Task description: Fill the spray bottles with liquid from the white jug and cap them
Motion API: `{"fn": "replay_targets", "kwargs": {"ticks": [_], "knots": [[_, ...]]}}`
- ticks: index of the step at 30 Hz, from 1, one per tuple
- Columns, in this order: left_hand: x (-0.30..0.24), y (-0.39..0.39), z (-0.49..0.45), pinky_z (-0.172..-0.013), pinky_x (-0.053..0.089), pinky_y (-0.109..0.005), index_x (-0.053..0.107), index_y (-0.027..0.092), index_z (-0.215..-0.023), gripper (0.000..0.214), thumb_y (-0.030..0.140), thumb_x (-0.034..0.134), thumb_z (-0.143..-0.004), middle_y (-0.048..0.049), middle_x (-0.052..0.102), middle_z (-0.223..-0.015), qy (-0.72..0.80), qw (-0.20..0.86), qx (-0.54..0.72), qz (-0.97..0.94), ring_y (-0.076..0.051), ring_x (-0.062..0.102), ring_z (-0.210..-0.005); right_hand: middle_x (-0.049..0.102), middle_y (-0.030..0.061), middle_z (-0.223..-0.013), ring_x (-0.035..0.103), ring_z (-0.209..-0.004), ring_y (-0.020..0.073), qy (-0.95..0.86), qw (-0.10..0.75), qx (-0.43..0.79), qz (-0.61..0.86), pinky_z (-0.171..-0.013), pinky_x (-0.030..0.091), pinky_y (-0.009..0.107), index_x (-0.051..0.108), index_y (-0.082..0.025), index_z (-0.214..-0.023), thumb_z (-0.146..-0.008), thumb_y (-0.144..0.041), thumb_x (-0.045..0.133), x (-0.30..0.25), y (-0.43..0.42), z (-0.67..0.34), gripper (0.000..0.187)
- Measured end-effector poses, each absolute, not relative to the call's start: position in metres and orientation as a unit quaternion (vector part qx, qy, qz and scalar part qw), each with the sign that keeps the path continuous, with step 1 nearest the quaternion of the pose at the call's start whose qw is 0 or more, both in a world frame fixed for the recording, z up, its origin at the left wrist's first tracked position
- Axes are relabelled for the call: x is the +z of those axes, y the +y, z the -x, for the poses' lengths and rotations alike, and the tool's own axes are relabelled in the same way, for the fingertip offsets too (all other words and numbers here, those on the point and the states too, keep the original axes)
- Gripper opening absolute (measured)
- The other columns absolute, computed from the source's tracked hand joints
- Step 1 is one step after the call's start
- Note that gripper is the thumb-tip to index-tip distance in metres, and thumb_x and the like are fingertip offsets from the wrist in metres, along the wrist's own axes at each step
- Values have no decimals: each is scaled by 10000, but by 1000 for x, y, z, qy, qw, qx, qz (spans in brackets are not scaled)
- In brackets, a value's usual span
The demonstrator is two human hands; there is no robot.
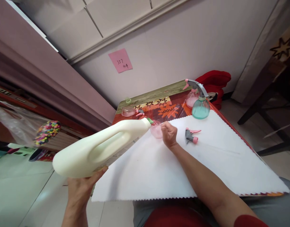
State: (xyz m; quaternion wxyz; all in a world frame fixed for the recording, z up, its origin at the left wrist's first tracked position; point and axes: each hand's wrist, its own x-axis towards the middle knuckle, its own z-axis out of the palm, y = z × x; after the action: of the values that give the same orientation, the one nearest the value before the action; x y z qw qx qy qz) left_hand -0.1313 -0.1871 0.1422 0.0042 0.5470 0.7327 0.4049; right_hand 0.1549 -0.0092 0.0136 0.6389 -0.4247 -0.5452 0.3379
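Observation:
My left hand (82, 184) grips the base of a large cream jug (99, 148) with a moulded handle. The jug is tipped nearly level, and its green spout reaches over a small clear pink bottle (156, 130) with no top on it. My right hand (168, 135) is closed around that pink bottle and holds it upright on the white cloth (206, 170). A loose grey and pink spray head (191, 136) lies on the cloth just right of my right hand.
A teal spray bottle (200, 105) and a pink spray bottle (191, 94) stand at the table's far right. Another pink bottle (129, 111) lies on its side at the far left, near a small green cap (128, 100). A red bag (214, 80) sits behind the table.

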Motion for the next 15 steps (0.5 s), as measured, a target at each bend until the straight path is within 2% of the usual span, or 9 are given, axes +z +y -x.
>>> {"fn": "replay_targets", "kwargs": {"ticks": [2,4,7,9,12,15], "knots": [[143,-187,130,-867,615,-421,673,182,-1129,647,382,895,-555,-90,744,-1069,739,46,431,-516,-288,701,-977,564,34,-687,544,-650,193,-496,658,329,461,-676,480,333,564,-239,-830,-880,-761,361,10,7,-171,562],[144,-187,130,-861,615,-413,687,182,-1093,622,367,903,-539,-88,750,-1048,751,55,434,-494,-287,697,-964,666,69,-884,623,-781,213,-513,650,348,440,-774,515,351,576,-221,-1079,-845,-747,477,5,24,-187,584],[145,-187,134,-827,623,-391,701,176,-1047,611,370,914,-508,-94,757,-998,763,45,415,-493,-285,697,-933,666,112,-1225,661,-1016,252,-619,545,419,381,-911,513,395,528,-237,-1309,-724,-632,746,-3,42,-205,739],[145,-187,134,-798,631,-381,698,173,-1048,619,368,914,-501,-93,756,-988,760,51,415,-498,-281,699,-918,616,115,-1347,645,-1115,278,-676,454,446,372,-956,499,426,480,-272,-1411,-636,-560,849,-8,47,-209,905],[146,-186,131,-811,629,-384,687,169,-1081,628,350,905,-520,-101,747,-1041,753,67,431,-493,-276,694,-945,594,120,-1394,634,-1157,299,-715,370,458,376,-971,492,450,382,-304,-1508,-568,-541,898,-12,49,-207,1098],[147,-186,128,-847,619,-393,678,159,-1101,661,334,913,-509,-114,739,-1067,751,67,440,-488,-286,686,-987,651,102,-1328,634,-1163,312,-735,332,449,386,-972,485,442,447,-293,-1465,-553,-555,903,-13,47,-203,1053]]}}
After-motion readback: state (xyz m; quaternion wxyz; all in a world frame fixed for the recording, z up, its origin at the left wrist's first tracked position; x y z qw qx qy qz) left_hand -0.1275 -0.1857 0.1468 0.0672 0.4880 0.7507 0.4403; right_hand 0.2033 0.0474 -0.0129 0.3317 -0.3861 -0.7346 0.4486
